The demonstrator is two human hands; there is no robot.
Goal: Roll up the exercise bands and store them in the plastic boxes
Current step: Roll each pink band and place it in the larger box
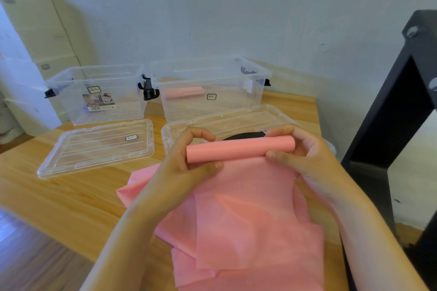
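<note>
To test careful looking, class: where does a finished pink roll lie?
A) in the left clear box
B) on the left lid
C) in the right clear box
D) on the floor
C: the rolled pink band shows through the wall of the right clear box.

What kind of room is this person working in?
Likely a spare room or storeroom at home, though I can't be sure: a wooden table stands by a bare painted wall, cardboard boxes are stacked in the left corner, and the floor is wood.
</note>
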